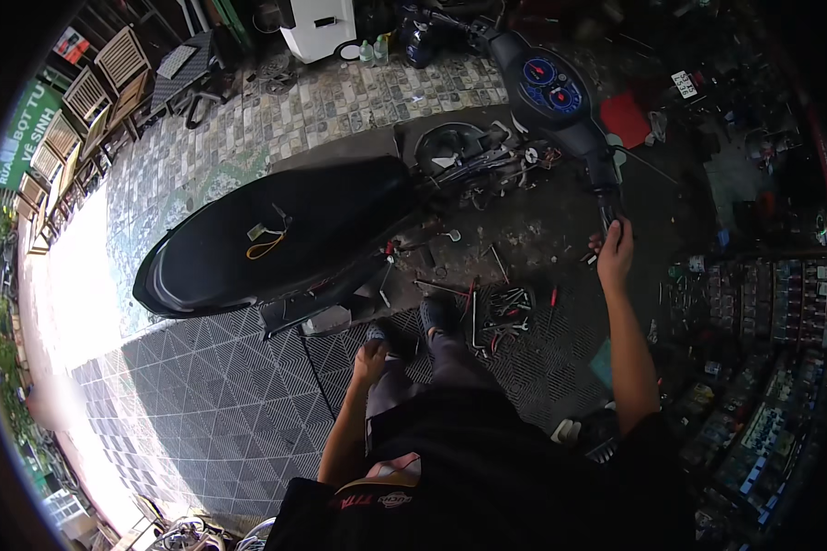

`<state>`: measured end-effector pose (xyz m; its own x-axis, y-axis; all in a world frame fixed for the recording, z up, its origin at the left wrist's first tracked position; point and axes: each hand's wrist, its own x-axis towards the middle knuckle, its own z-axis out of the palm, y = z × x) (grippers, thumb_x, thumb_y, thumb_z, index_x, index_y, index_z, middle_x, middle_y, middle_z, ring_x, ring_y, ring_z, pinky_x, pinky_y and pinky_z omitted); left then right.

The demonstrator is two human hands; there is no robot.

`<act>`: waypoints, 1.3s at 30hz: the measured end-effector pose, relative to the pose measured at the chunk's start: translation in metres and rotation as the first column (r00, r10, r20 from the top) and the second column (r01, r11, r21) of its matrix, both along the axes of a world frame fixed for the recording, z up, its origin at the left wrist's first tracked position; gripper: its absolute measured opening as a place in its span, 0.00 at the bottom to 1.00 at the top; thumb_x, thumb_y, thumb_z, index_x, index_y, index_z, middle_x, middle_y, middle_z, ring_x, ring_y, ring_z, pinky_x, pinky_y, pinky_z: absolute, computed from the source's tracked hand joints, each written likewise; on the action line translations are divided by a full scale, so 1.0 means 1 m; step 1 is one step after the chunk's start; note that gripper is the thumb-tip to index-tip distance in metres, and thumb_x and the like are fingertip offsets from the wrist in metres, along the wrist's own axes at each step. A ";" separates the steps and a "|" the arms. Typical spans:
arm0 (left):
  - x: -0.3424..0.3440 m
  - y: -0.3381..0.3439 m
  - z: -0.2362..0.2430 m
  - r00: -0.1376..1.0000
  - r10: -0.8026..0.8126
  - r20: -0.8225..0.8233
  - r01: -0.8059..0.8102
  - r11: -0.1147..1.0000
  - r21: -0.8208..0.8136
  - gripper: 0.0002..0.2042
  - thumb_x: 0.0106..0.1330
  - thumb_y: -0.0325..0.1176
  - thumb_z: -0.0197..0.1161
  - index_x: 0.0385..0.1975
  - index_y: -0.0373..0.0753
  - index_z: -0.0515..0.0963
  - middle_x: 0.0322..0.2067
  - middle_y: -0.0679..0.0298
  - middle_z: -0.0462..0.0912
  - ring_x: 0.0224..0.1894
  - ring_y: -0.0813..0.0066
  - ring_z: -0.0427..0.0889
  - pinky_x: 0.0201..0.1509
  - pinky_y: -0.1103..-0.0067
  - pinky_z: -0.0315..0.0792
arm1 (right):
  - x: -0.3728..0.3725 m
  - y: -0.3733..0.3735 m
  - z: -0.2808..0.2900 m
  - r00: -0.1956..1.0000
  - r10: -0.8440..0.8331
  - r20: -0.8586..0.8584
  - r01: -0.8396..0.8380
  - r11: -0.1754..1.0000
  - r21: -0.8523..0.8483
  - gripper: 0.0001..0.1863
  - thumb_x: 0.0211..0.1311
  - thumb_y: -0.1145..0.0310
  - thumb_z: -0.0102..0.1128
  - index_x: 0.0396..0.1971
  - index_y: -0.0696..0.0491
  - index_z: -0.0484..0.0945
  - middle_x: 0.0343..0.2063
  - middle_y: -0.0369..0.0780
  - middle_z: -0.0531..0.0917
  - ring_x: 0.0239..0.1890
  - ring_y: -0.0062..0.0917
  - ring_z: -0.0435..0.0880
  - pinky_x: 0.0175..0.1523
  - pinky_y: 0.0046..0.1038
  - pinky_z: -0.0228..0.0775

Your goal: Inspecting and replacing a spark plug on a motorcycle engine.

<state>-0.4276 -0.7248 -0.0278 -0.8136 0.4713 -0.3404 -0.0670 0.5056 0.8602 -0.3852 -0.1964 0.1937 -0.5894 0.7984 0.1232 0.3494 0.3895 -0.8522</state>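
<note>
A motor scooter with its front panels off stands across the view in front of me. My right hand [616, 243] is closed around the end of its right handlebar grip [608, 208]. Inboard of that grip sits the instrument cluster [551, 87] with two blue dials. My left hand [369, 363] hangs by my thigh, apart from the scooter. Its fingers look curled, and whatever they may hold is hidden. On the long black seat [340, 202] lie a key [282, 217] and a yellow strap loop [265, 249].
Near my feet, a heap of hand tools [510, 308] and a red-handled tool [554, 296] lie on the floor. Racks of small parts [763, 303] line the right side. Wooden chairs [122, 60] and a white cabinet [317, 28] stand beyond the scooter.
</note>
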 end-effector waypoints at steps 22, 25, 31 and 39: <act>-0.180 -0.008 0.086 0.660 0.093 -0.745 -0.257 0.960 -0.108 0.08 0.60 0.30 0.64 0.39 0.40 0.79 0.39 0.57 0.81 0.44 0.53 0.79 0.45 0.63 0.72 | 0.014 0.049 -0.006 0.991 -0.084 0.103 0.071 0.990 0.124 0.30 0.79 0.47 0.38 0.36 0.60 0.77 0.20 0.39 0.81 0.20 0.22 0.80 0.26 0.26 0.67; -0.243 0.016 0.122 0.521 -0.034 -0.853 -0.430 0.853 -0.297 0.17 0.57 0.35 0.67 0.46 0.42 0.76 0.48 0.56 0.77 0.49 0.52 0.77 0.48 0.59 0.71 | 0.005 0.040 -0.001 0.994 -0.011 0.109 -0.009 0.982 0.189 0.28 0.79 0.50 0.39 0.36 0.61 0.77 0.20 0.40 0.80 0.20 0.23 0.79 0.26 0.27 0.68; -0.317 0.001 0.069 0.741 -0.082 -0.667 -0.295 0.852 -0.433 0.18 0.56 0.34 0.70 0.45 0.40 0.76 0.39 0.53 0.81 0.46 0.49 0.78 0.49 0.59 0.72 | 0.007 0.037 0.011 0.997 0.039 0.071 -0.047 0.993 0.109 0.24 0.79 0.54 0.41 0.39 0.62 0.75 0.21 0.39 0.79 0.22 0.22 0.80 0.27 0.27 0.68; -0.238 0.173 0.097 0.855 0.396 -0.335 -0.400 0.915 0.059 0.12 0.70 0.27 0.56 0.49 0.32 0.78 0.36 0.49 0.86 0.38 0.65 0.87 0.42 0.75 0.78 | 0.011 0.025 0.010 0.993 0.103 -0.054 -0.108 0.990 -0.094 0.25 0.77 0.49 0.41 0.47 0.58 0.76 0.28 0.38 0.79 0.27 0.23 0.78 0.34 0.27 0.68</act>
